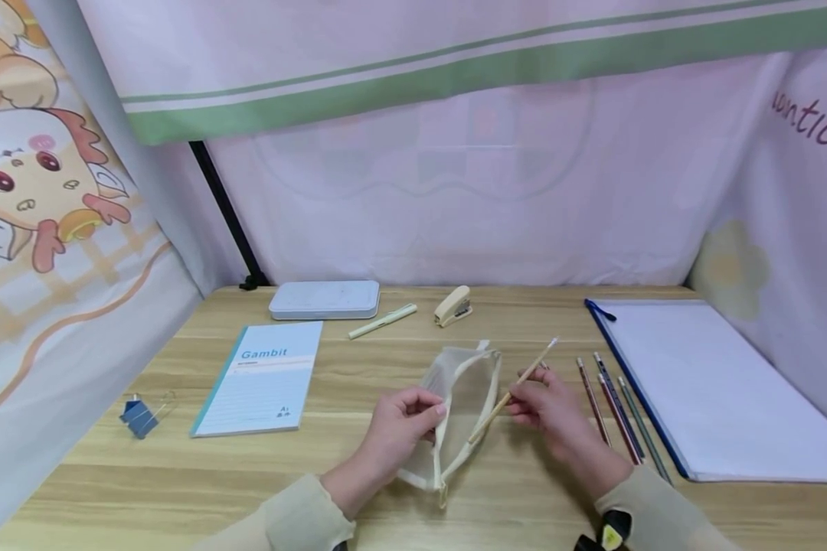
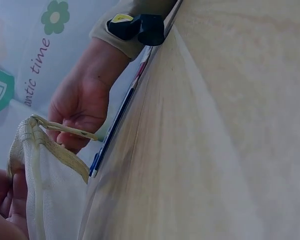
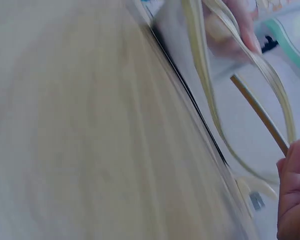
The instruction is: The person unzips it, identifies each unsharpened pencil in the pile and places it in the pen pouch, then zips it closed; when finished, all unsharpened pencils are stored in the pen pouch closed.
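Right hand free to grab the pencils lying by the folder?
Probably not right now: the right hand pinches a wooden pencil at the mesh pouch. The loose pencils lie just beside it, nothing between.

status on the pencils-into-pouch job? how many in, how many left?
Done: nothing visibly inside the translucent mesh zip pouch; its mouth is open. In hand: the left hand grips the pouch edge, the right hand pinches a light wooden pencil, its lower end at the opening. Left: about four striped pencils lie on the wooden desk beside the blue-edged white folder.
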`<state>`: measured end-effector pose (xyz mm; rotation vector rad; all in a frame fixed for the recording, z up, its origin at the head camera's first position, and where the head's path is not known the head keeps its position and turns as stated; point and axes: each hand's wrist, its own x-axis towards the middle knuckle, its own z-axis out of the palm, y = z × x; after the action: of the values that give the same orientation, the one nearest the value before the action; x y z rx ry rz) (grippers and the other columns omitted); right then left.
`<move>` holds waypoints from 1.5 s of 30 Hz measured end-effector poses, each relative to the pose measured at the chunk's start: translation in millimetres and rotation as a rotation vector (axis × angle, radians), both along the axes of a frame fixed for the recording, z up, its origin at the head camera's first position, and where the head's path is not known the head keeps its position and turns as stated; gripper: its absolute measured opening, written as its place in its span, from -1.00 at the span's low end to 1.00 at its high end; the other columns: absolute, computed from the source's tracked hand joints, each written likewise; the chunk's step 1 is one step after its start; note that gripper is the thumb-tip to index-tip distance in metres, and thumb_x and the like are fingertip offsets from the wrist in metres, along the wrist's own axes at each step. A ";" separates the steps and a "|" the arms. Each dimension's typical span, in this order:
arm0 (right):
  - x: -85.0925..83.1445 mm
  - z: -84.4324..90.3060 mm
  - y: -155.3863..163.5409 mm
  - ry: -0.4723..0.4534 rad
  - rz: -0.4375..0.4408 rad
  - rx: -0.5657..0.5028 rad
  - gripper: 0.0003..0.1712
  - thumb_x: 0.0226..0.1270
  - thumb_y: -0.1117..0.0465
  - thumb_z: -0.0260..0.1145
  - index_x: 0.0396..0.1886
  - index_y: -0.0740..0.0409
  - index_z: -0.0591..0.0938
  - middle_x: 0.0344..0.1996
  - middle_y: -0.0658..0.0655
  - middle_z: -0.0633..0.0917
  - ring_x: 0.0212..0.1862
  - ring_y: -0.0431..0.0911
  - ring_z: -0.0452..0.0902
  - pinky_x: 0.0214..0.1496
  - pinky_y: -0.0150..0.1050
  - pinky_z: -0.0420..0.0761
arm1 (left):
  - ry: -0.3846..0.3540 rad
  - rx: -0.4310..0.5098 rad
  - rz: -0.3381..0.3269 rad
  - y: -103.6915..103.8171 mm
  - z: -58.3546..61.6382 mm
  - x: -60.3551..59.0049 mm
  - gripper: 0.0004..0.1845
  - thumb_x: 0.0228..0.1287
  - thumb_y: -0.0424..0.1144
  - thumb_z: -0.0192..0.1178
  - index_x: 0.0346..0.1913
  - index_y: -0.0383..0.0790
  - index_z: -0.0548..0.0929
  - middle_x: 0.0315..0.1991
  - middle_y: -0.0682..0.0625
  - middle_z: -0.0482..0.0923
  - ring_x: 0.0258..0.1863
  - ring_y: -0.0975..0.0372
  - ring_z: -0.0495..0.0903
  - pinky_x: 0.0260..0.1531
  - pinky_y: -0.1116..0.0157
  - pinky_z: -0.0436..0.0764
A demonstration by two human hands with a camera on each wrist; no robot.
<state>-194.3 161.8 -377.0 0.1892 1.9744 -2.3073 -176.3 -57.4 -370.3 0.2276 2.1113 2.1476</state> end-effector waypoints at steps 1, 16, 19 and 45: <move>0.8 -0.9 -3.7 -0.001 -0.002 -0.012 -0.66 0.24 0.44 0.07 -0.01 0.36 0.24 -0.58 -0.03 0.60 -0.57 -0.28 0.55 -0.52 -0.48 0.55 | 0.001 0.000 -0.003 0.9 -0.4 0.3 -0.79 0.08 -0.42 0.24 -0.23 -0.51 0.58 -0.48 0.03 0.55 -0.54 0.30 0.49 -0.51 0.42 0.58; 19.2 -6.1 -49.6 -0.044 0.151 0.016 -0.64 0.18 0.40 0.15 -0.07 0.42 0.27 -0.63 0.00 0.59 -0.62 -0.29 0.49 -0.57 -0.48 0.53 | 0.035 0.029 -0.010 12.3 -0.3 1.1 -0.81 0.11 -0.42 0.22 -0.24 -0.51 0.58 -0.45 -0.01 0.58 -0.52 0.30 0.52 -0.47 0.40 0.61; 20.9 -6.8 -55.0 -0.047 0.170 0.024 -0.67 0.18 0.39 0.16 -0.11 0.43 0.30 -0.63 0.00 0.60 -0.61 -0.29 0.49 -0.55 -0.49 0.53 | 0.038 0.029 -0.013 13.1 -0.2 1.5 -0.81 0.11 -0.42 0.22 -0.24 -0.52 0.58 -0.45 -0.01 0.58 -0.51 0.31 0.53 -0.47 0.41 0.61; 41.5 11.5 -29.7 0.169 0.321 0.167 -0.70 0.19 0.33 0.23 -0.19 0.50 0.43 -0.49 0.07 0.60 -0.53 -0.20 0.49 -0.48 -0.37 0.59 | 0.019 0.029 0.002 8.6 6.0 -2.9 -0.79 0.13 -0.40 0.22 -0.21 -0.50 0.58 -0.46 0.04 0.56 -0.53 0.31 0.53 -0.43 0.36 0.63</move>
<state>-152.8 132.1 -365.5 -0.2989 2.0930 -2.0164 -179.2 -48.8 -364.3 0.2494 2.0927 2.1872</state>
